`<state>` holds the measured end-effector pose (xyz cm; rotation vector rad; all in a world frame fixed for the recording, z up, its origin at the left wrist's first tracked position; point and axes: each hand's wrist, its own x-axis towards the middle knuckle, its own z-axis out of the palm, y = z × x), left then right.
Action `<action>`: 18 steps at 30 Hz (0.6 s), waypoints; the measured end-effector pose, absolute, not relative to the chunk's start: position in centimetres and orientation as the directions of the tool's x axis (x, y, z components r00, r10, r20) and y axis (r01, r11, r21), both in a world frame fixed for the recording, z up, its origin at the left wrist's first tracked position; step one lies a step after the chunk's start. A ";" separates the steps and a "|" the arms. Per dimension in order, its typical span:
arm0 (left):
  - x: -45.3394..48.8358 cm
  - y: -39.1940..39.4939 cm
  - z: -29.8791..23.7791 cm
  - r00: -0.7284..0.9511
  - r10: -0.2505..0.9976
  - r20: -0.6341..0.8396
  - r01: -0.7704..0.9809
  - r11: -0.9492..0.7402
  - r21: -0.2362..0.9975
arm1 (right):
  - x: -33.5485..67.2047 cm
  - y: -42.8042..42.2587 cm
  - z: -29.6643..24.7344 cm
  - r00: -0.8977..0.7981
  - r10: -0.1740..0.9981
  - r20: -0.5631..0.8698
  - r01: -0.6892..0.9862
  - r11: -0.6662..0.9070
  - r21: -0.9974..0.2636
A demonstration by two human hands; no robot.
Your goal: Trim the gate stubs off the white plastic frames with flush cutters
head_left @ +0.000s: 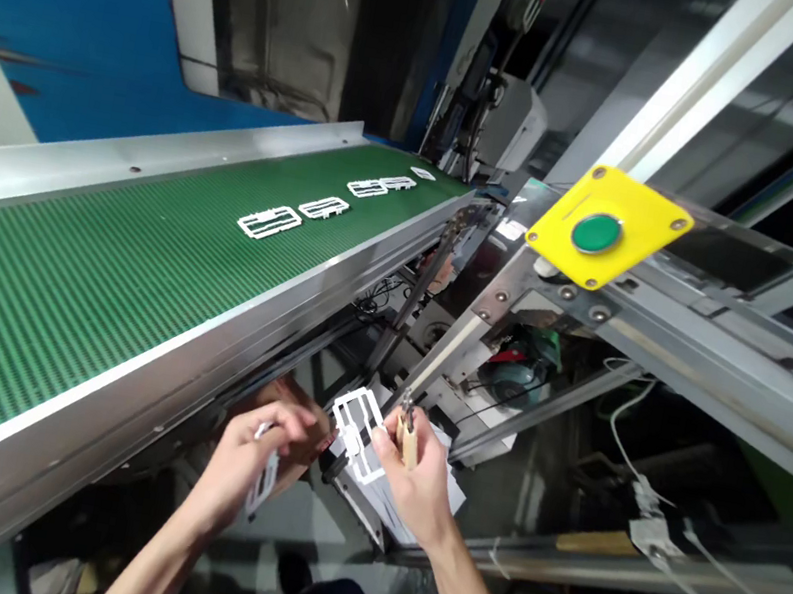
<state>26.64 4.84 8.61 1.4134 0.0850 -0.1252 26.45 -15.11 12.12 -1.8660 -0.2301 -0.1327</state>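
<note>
My left hand [249, 450] is closed around a white plastic frame [264, 486], which hangs below the fingers and is partly hidden by them. To its right, my right hand [417, 473] pinches the edge of another white plastic frame [351, 440] between thumb and fingers, holding it tilted. The same hand also grips a small tan-handled tool [409, 441] with a dark metal tip pointing up; its exact kind is unclear. Several similar white frames [269, 222] lie in a row on the green conveyor belt [101, 288], beyond my hands.
A metal side rail [191, 344] edges the belt. At the right, a yellow plate with a green push button [596, 233] is fixed to an aluminium post. A cardboard box [296, 468] and white sheets [450, 499] sit below my hands. White cables [622, 426] hang at the right.
</note>
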 end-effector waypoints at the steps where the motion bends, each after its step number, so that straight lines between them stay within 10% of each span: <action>1: 26.3 4.9 7.3 0.985 0.026 -0.171 0.167 0.126 0.978 | 26.4 -15.3 12.0 0.975 0.067 0.211 0.222 -0.303 -0.927; 6: 24.3 4.0 3.1 0.939 -0.077 -0.334 0.333 -0.031 0.942 | 26.0 -15.9 11.6 0.972 0.038 0.234 0.231 -0.378 -0.897; 18: 26.6 1.5 11.2 0.994 -0.082 0.068 -0.076 -0.096 0.993 | 22.7 -15.6 10.6 0.847 0.205 0.490 0.491 -0.655 -0.574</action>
